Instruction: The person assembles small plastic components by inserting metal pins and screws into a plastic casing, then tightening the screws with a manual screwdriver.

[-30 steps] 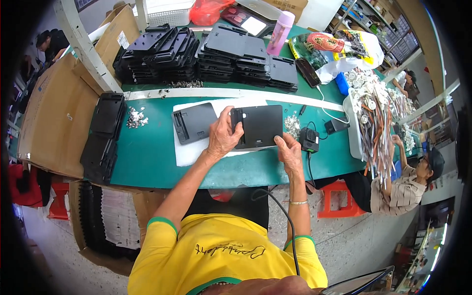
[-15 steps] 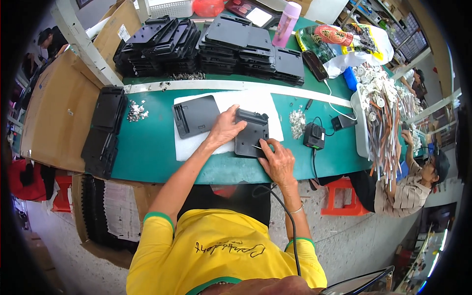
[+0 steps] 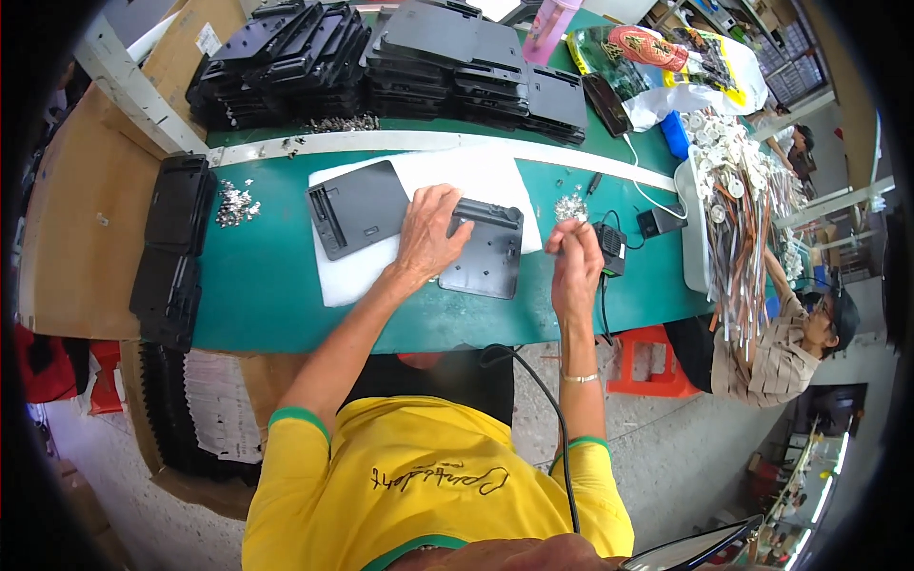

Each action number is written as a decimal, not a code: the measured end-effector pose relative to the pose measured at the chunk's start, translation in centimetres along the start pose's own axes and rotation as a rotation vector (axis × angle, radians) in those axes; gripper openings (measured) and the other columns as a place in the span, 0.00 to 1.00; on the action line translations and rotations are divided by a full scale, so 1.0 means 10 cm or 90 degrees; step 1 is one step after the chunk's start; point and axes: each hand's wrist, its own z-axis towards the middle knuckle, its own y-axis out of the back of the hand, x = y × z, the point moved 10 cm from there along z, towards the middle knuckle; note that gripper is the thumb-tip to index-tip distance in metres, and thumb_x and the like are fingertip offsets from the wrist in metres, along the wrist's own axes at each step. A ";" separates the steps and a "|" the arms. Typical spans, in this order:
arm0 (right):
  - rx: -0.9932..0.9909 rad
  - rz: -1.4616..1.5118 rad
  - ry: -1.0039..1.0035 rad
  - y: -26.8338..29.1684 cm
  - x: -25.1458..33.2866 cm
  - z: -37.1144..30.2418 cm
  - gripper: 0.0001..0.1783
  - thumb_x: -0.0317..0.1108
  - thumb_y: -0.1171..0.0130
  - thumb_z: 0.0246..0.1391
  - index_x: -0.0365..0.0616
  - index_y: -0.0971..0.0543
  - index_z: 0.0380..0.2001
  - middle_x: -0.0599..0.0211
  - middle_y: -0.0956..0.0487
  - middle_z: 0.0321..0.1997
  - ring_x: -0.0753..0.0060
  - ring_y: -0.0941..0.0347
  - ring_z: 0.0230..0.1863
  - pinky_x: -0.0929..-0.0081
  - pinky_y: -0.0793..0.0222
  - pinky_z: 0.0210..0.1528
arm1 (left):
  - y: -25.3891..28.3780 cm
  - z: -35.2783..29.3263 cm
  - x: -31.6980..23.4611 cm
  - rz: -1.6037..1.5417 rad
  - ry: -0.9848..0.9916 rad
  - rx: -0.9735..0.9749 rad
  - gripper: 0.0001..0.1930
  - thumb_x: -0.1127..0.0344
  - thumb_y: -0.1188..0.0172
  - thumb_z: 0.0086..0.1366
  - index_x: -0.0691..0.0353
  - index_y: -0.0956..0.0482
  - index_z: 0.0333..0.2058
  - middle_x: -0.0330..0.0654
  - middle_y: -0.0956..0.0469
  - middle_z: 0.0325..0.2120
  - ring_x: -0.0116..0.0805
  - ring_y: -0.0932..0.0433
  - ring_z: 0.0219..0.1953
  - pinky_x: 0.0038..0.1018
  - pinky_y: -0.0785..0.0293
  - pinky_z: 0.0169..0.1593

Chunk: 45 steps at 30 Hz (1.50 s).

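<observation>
A black plastic panel lies on a white foam sheet, a raised bar along its far edge. My left hand grips this panel at its left side, the thumb over its surface. To the right of it, my right hand is raised with its fingertips drawn together; anything between them is too small to make out. Just beyond those fingers is a pile of small shiny metal pieces. A second black panel rests on the foam, left of my left hand.
Stacks of black panels stand behind a white rail. More panels line the left edge, beside another metal pile. At right are a black device with cables and a white bin of strips. A co-worker sits there.
My right hand has lifted off the panel and moved right and up to the metal pile. My left hand stays on the panel. The whole view has shifted slightly.
</observation>
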 end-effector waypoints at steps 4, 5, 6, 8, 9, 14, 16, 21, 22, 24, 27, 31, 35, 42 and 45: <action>0.027 0.275 -0.028 -0.16 -0.03 0.33 0.16 0.38 0.57 0.67 0.41 0.30 0.27 0.76 0.40 0.17 0.83 0.49 0.19 0.80 0.49 0.26 | 0.02 0.02 0.03 0.030 0.028 -0.001 0.22 0.66 0.35 0.52 0.66 0.25 0.46 0.46 0.30 0.47 0.46 0.34 0.51 0.38 0.36 0.54; 0.016 0.244 -0.008 -0.14 -0.04 0.39 0.21 0.42 0.61 0.68 0.41 0.32 0.23 0.79 0.47 0.13 0.84 0.55 0.16 0.79 0.54 0.21 | 0.03 0.02 0.00 0.021 0.021 -0.023 0.20 0.67 0.35 0.52 0.63 0.25 0.45 0.46 0.29 0.46 0.47 0.33 0.49 0.39 0.36 0.53; 0.014 0.233 -0.009 -0.16 -0.08 0.44 0.21 0.42 0.61 0.68 0.41 0.32 0.23 0.79 0.47 0.13 0.84 0.55 0.16 0.79 0.54 0.21 | 0.02 0.02 0.00 0.010 0.024 -0.022 0.20 0.67 0.35 0.52 0.63 0.25 0.45 0.46 0.29 0.46 0.47 0.33 0.49 0.39 0.36 0.53; 0.003 0.190 0.040 -0.16 -0.05 0.49 0.25 0.44 0.62 0.69 0.41 0.32 0.20 0.80 0.50 0.11 0.84 0.59 0.13 0.79 0.59 0.17 | 0.00 0.03 0.00 0.004 0.030 -0.012 0.20 0.67 0.35 0.52 0.63 0.25 0.45 0.45 0.29 0.46 0.47 0.33 0.50 0.39 0.35 0.53; -0.003 0.187 0.051 -0.20 -0.03 0.50 0.27 0.46 0.63 0.69 0.41 0.32 0.19 0.80 0.49 0.10 0.85 0.58 0.13 0.81 0.60 0.16 | 0.01 0.02 0.01 0.001 0.035 -0.013 0.20 0.67 0.35 0.52 0.63 0.25 0.45 0.45 0.29 0.46 0.47 0.33 0.50 0.39 0.35 0.53; 0.058 0.073 0.072 -0.52 0.03 0.48 0.29 0.49 0.63 0.68 0.42 0.34 0.17 0.80 0.50 0.11 0.85 0.57 0.14 0.82 0.60 0.17 | 0.02 0.01 0.00 0.008 0.033 0.004 0.17 0.68 0.36 0.53 0.58 0.24 0.44 0.40 0.29 0.45 0.45 0.34 0.50 0.38 0.35 0.53; 0.082 -0.068 0.104 -0.63 0.05 0.47 0.29 0.49 0.63 0.68 0.40 0.33 0.18 0.78 0.46 0.11 0.86 0.53 0.14 0.82 0.58 0.17 | 0.02 0.02 -0.01 0.007 0.034 -0.001 0.17 0.68 0.36 0.53 0.57 0.23 0.43 0.39 0.29 0.45 0.45 0.34 0.50 0.39 0.35 0.53; 0.111 -0.258 0.149 -0.76 0.11 0.46 0.30 0.47 0.64 0.68 0.39 0.30 0.16 0.74 0.35 0.12 0.85 0.45 0.14 0.82 0.52 0.17 | 0.02 0.02 -0.01 0.003 0.033 -0.007 0.16 0.68 0.36 0.53 0.55 0.23 0.42 0.37 0.29 0.44 0.45 0.34 0.51 0.40 0.35 0.52; 0.120 -0.281 0.158 -0.79 0.11 0.46 0.31 0.46 0.65 0.68 0.40 0.30 0.16 0.74 0.33 0.13 0.85 0.43 0.14 0.82 0.50 0.17 | 0.03 0.03 -0.01 0.002 0.032 -0.010 0.16 0.68 0.36 0.52 0.56 0.23 0.42 0.37 0.28 0.44 0.45 0.34 0.51 0.40 0.35 0.51; 0.132 -0.304 0.165 -0.83 0.10 0.45 0.31 0.46 0.65 0.68 0.40 0.29 0.15 0.74 0.32 0.13 0.85 0.41 0.14 0.82 0.49 0.18 | 0.03 0.03 0.00 0.001 0.034 -0.013 0.16 0.68 0.36 0.52 0.56 0.23 0.41 0.37 0.28 0.44 0.45 0.34 0.51 0.40 0.35 0.51; 0.154 -0.306 0.183 -0.88 0.09 0.45 0.29 0.43 0.60 0.67 0.40 0.29 0.14 0.72 0.32 0.12 0.83 0.40 0.14 0.81 0.46 0.18 | 0.05 0.03 -0.01 0.006 0.027 -0.024 0.15 0.68 0.36 0.52 0.56 0.23 0.41 0.37 0.27 0.44 0.45 0.33 0.50 0.40 0.35 0.50; 0.137 -0.311 0.202 -0.77 0.06 0.48 0.30 0.42 0.62 0.68 0.40 0.30 0.13 0.71 0.32 0.11 0.82 0.41 0.13 0.80 0.48 0.16 | 0.05 0.03 0.00 0.001 0.028 -0.024 0.15 0.68 0.36 0.52 0.56 0.22 0.41 0.38 0.27 0.43 0.45 0.33 0.49 0.39 0.34 0.50; 0.058 -0.122 0.128 -0.46 -0.12 0.54 0.30 0.46 0.63 0.68 0.43 0.35 0.12 0.73 0.37 0.10 0.83 0.45 0.12 0.81 0.51 0.14 | 0.02 0.06 -0.02 -0.011 0.038 0.006 0.16 0.68 0.35 0.52 0.57 0.22 0.41 0.39 0.27 0.43 0.45 0.33 0.49 0.39 0.34 0.51; -0.081 0.263 -0.012 -0.16 -0.28 0.66 0.31 0.53 0.65 0.68 0.48 0.42 0.13 0.81 0.53 0.10 0.84 0.62 0.12 0.80 0.65 0.14 | 0.04 0.02 -0.01 0.012 0.019 -0.025 0.15 0.68 0.35 0.52 0.58 0.22 0.41 0.40 0.27 0.43 0.45 0.33 0.50 0.39 0.34 0.52; -0.056 0.385 -0.019 -0.32 -0.35 0.67 0.30 0.54 0.66 0.68 0.49 0.41 0.13 0.81 0.53 0.10 0.83 0.62 0.12 0.80 0.64 0.15 | 0.04 0.03 -0.03 0.007 0.020 -0.018 0.16 0.68 0.35 0.52 0.58 0.21 0.41 0.40 0.27 0.43 0.45 0.33 0.50 0.39 0.34 0.52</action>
